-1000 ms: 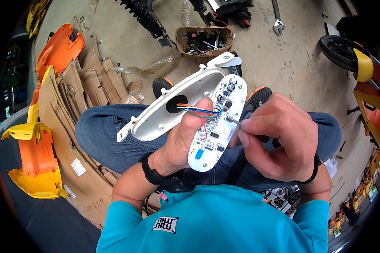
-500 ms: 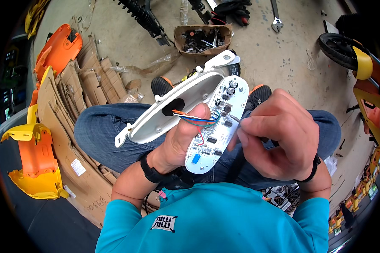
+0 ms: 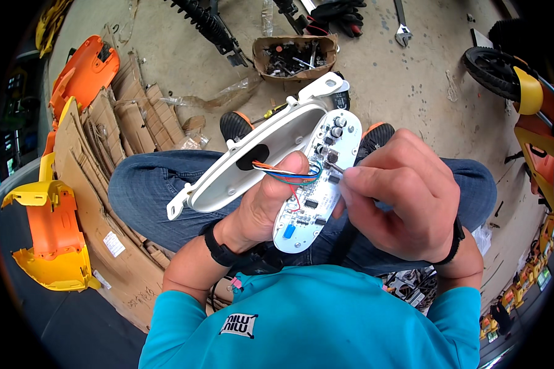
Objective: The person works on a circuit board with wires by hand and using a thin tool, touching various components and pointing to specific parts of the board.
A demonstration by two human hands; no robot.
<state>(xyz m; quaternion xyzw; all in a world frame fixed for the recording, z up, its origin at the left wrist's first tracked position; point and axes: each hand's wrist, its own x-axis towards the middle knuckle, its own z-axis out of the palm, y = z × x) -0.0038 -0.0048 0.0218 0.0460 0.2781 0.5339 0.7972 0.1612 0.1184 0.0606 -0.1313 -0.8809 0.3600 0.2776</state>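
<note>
two bare hands work close together over the lap of a seated person in blue jeans and a teal shirt. left hand (image 3: 261, 206), wearing a black wristband, is clamped around the lower half of a white oval circuit board (image 3: 317, 184) studded with small black components, thumb pressed across a bundle of orange, blue and red wires (image 3: 289, 175). right hand (image 3: 400, 194) is closed in a pinch on a thin metal tool tip (image 3: 333, 167), which touches the board's middle from the right. the board's long axis runs from lower left, near the person's belly, to upper right, away from the body; it lies between the two hands, held by the left one and only touched at its right edge by the tool in the right.

the wires lead into a hole in a long white plastic housing shell (image 3: 252, 157), which lies just left of the board, parallel to it and resting against the left hand's fingers.

farther out on the concrete floor (image 3: 406, 86): a small cardboard box of dark metal parts (image 3: 295, 56) beyond the knees, flattened brown cardboard sheets (image 3: 114, 160) toward the left edge, orange and yellow plastic body panels (image 3: 52, 237) at the far left, a wrench (image 3: 402, 27) near the top edge, and a black wheel with a yellow fender (image 3: 501, 77) at the upper right.
</note>
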